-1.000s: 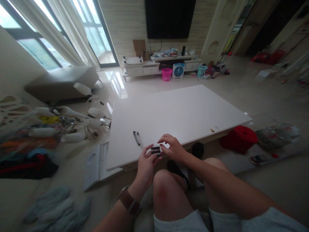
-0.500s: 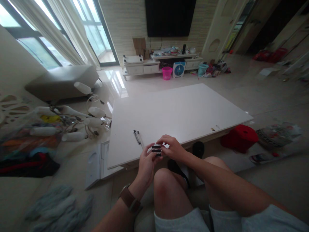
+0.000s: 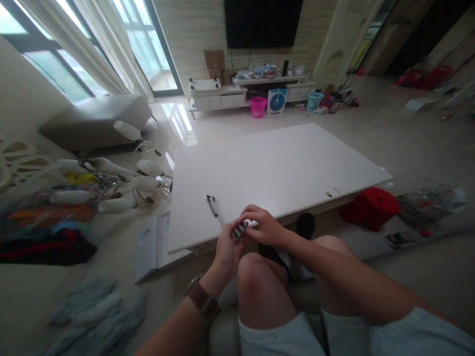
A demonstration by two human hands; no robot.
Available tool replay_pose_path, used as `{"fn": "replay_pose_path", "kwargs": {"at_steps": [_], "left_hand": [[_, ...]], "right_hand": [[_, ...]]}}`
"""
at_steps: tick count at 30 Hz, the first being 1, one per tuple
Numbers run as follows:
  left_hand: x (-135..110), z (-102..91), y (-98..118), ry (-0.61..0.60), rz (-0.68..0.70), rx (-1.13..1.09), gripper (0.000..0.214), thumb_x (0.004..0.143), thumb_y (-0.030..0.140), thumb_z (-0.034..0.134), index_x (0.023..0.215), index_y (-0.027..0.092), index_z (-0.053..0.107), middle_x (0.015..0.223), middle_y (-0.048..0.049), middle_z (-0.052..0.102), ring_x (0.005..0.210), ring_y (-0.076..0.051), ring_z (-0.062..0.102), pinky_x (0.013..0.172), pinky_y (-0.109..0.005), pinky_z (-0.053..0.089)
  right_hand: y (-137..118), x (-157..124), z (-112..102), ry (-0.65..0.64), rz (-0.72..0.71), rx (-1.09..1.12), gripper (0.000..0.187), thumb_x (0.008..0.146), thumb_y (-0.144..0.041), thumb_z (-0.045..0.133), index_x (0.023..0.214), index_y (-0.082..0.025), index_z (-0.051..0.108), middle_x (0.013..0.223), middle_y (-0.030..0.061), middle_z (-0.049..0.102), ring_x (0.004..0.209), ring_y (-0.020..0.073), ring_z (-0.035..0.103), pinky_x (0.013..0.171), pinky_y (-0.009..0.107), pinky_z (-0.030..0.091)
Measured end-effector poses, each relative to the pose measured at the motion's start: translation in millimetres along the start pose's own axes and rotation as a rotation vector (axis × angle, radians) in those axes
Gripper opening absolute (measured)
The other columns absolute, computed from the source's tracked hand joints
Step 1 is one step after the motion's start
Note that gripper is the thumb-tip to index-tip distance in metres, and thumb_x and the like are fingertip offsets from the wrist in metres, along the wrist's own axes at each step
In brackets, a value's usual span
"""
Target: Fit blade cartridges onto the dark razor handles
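It is dim indoors; daylight reaches me from the window (image 3: 148, 44) at upper left, laying glare on the floor (image 3: 180, 124). Toward the edges I see stretching and blur; the piece (image 3: 239, 230) I hold looks soft.

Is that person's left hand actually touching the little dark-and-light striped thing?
Touching. The head view shows the left hand cupped around the small striped object, with no gap between them.
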State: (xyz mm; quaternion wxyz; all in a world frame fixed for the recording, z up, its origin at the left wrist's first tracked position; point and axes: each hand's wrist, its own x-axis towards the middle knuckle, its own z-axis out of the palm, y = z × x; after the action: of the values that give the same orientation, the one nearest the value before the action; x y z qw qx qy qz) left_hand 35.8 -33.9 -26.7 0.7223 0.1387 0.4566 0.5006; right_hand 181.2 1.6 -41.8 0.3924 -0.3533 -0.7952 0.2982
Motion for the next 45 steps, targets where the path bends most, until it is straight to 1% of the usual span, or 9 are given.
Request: {"fn": "replay_pose_path", "kwargs": {"at_steps": [4,7,10,13,17,23,31,35,45], "left_hand": [[0,-1.7,1,-0.034,0.021,0.044,0.037,0.075,0.037,0.066,0.104,0.014,0.069,0.101,-0.0085,0.069,0.077,-0.018,0.064,0.056,-0.025,0.048],[3,-4.8,-1,0.007,0.079,0.114,0.037,0.075,0.039,0.068,0.103,0.016,0.069,0.112,-0.0100,0.068,0.082,-0.019,0.066,0.057,-0.025,0.048],[7,-8.9,-3,0.085,0.145,0.192,0.035,0.071,0.038,0.074,0.099,0.016,0.070,0.110,-0.0088,0.068,0.082,-0.018,0.065,0.056,-0.023,0.048],[9,-11.3,-4,0.094,0.167,0.244,0.035,0.070,0.036,0.076,0.099,0.016,0.070,0.104,-0.0072,0.068,0.077,-0.015,0.064,0.055,-0.022,0.047],[9,-10.8,-2,0.060,0.204,0.272,0.036,0.070,0.036,0.078,0.098,0.015,0.070,0.104,-0.0078,0.069,0.075,-0.014,0.064,0.052,-0.019,0.046],[8,-9.7,-1,0.058,0.273,0.284,0.040,0.069,0.040,0.081,0.097,0.015,0.067,0.098,-0.0082,0.070,0.075,-0.016,0.067,0.049,-0.018,0.045],[8,-9.1,-1,0.063,0.260,0.243,0.044,0.066,0.040,0.084,0.096,0.014,0.065,0.094,-0.0073,0.071,0.070,-0.014,0.065,0.044,-0.017,0.041],[8,-9.4,-1,0.041,0.242,0.243,0.043,0.068,0.040,0.083,0.096,0.014,0.064,0.089,-0.0057,0.070,0.065,-0.011,0.063,0.040,-0.015,0.037],[6,-7.7,0,0.041,0.223,0.251,0.043,0.065,0.041,0.085,0.092,0.014,0.066,0.088,-0.0048,0.072,0.065,-0.010,0.063,0.044,-0.016,0.039]], "right_hand": [[2,2,1,0.062,0.077,-0.003,0.024,0.076,-0.002,0.057,0.089,-0.019,0.066,0.090,0.0031,0.063,0.084,0.0159,0.058,0.072,0.027,0.048],[4,3,2,0.109,0.147,-0.012,0.015,0.080,-0.007,0.059,0.088,-0.019,0.064,0.083,0.0015,0.063,0.080,0.0152,0.058,0.068,0.026,0.046],[6,2,3,0.120,0.202,-0.001,0.011,0.085,-0.014,0.060,0.094,-0.019,0.064,0.082,0.0007,0.065,0.077,0.0142,0.059,0.068,0.026,0.047],[7,1,5,0.115,0.223,0.046,0.020,0.088,-0.018,0.060,0.109,-0.020,0.061,0.081,-0.0005,0.066,0.074,0.0132,0.061,0.068,0.026,0.048],[8,0,8,0.133,0.210,0.073,0.032,0.088,-0.017,0.060,0.119,-0.021,0.055,0.087,0.0002,0.065,0.077,0.0136,0.061,0.067,0.026,0.049],[8,0,9,0.174,0.160,0.064,0.034,0.084,-0.016,0.064,0.116,-0.022,0.055,0.103,0.0034,0.060,0.079,0.0130,0.059,0.064,0.026,0.049],[2,1,5,0.123,0.112,0.079,0.048,0.078,-0.018,0.073,0.121,-0.024,0.053,0.104,0.0024,0.057,0.077,0.0124,0.058,0.062,0.026,0.048],[3,1,4,0.128,0.127,0.107,0.048,0.077,-0.017,0.074,0.120,-0.025,0.053,0.104,0.0019,0.057,0.076,0.0121,0.059,0.062,0.026,0.048],[3,0,4,0.130,0.132,0.110,0.048,0.078,-0.019,0.073,0.120,-0.025,0.053,0.104,0.0016,0.058,0.074,0.0115,0.059,0.061,0.026,0.048]]}}
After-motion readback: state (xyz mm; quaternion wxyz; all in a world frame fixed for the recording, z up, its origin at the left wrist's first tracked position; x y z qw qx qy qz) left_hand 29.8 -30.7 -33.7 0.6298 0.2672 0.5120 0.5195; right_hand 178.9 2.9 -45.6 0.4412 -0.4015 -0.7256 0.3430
